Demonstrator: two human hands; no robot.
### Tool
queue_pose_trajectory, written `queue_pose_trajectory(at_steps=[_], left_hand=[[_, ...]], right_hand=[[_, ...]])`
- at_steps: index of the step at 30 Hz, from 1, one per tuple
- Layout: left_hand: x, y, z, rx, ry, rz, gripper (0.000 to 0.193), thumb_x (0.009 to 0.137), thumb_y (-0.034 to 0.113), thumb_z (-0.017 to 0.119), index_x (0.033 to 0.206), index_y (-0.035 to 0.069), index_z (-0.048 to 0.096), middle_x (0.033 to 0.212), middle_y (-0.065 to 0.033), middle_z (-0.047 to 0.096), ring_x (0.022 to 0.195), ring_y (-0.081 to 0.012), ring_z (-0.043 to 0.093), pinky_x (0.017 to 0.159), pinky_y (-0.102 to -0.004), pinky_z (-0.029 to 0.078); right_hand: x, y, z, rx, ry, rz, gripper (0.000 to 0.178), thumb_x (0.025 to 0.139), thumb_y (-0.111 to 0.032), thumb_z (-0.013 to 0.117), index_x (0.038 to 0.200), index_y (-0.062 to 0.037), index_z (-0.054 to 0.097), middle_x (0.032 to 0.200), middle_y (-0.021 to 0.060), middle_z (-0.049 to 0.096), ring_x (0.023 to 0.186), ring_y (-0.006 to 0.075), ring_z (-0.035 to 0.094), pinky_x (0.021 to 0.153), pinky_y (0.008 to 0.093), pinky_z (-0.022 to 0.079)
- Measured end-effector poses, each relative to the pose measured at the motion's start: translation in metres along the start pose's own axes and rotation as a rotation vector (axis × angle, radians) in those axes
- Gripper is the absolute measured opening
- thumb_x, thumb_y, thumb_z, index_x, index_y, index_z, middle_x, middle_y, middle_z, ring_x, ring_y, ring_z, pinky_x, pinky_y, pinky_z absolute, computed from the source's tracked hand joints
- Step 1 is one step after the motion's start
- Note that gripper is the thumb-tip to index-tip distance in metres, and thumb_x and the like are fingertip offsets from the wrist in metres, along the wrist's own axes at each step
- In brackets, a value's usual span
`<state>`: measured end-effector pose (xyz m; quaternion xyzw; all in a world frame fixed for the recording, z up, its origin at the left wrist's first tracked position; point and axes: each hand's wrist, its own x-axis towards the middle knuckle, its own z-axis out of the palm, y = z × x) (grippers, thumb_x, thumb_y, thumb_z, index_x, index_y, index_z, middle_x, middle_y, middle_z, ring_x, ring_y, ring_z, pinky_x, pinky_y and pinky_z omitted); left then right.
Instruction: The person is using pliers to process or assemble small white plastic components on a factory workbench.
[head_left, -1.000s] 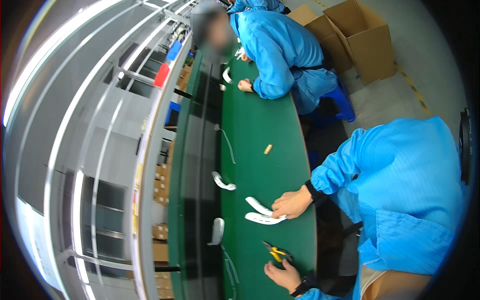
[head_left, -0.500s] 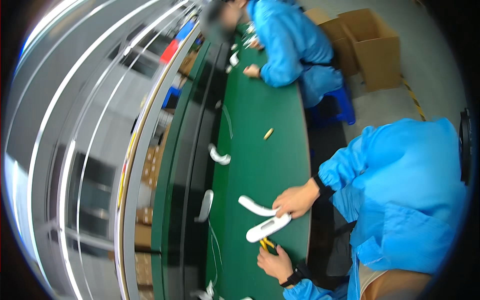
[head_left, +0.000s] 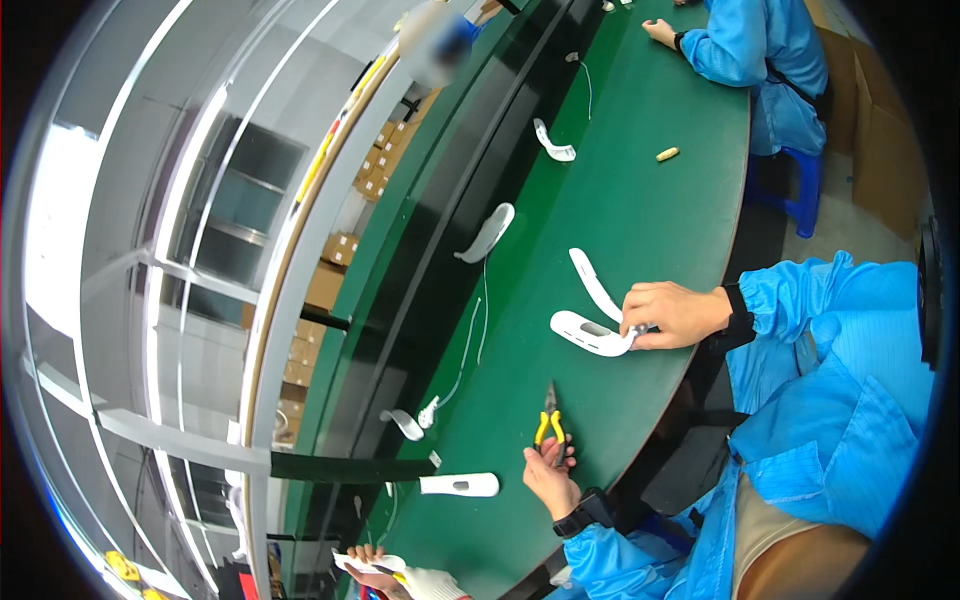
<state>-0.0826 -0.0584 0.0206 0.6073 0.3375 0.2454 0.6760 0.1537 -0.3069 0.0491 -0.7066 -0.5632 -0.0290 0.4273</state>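
My right hand point(head_left: 672, 314) is closed on two curved white plastic shell pieces, pinching them where their ends meet. The piece with an oblong window point(head_left: 590, 334) is on the lower side, and the slimmer strip point(head_left: 594, 283) angles away above it. A small metallic bit shows at my fingertips, too small to name. Lower in the view, my left hand point(head_left: 553, 478) grips a pair of yellow-handled pliers point(head_left: 549, 420). Their dark jaws point away from the hand and stand apart from the white pieces, over the green work surface point(head_left: 500, 400).
Along the far side lie more white shells point(head_left: 488, 234) point(head_left: 553, 141) and thin white cables point(head_left: 466, 350). A white piece point(head_left: 460, 485) lies lower left, near a co-worker's gloved hand point(head_left: 432, 584). A small yellowish object point(head_left: 667, 154) lies farther up. Another co-worker point(head_left: 745, 45) sits at upper right.
The pliers in my left hand have come away from the windowed white piece. My right hand still holds both pieces. The whole view has turned, bringing a co-worker's gloved hand into sight.
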Motion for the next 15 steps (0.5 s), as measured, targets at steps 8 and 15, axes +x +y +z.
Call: queue_pose_trajectory(at_steps=[8, 15], left_hand=[[0.001, 0.004, 0.022, -0.496, -0.245, 0.087, 0.032, 0.098, 0.035, 0.051, 0.108, 0.005, 0.057, 0.125, -0.0213, 0.058, 0.104, -0.0266, 0.061, 0.081, -0.0364, 0.052], [-0.013, 0.05, 0.078, -0.041, -0.481, -0.118, 0.066, 0.084, 0.049, 0.063, 0.13, 0.003, 0.048, 0.137, -0.0145, 0.052, 0.114, -0.0306, 0.055, 0.093, -0.042, 0.041]], right_hand=[[0.027, -0.009, 0.058, -0.1, 0.084, -0.149, 0.016, 0.076, -0.012, 0.067, 0.09, -0.0063, 0.062, 0.079, 0.0085, 0.057, 0.075, 0.0272, 0.061, 0.062, 0.0399, 0.051], [-0.028, 0.108, 0.099, -0.38, 0.372, 0.049, 0.023, 0.081, -0.024, 0.069, 0.099, -0.0098, 0.063, 0.112, 0.0126, 0.061, 0.119, 0.023, 0.053, 0.107, 0.0471, 0.033]])
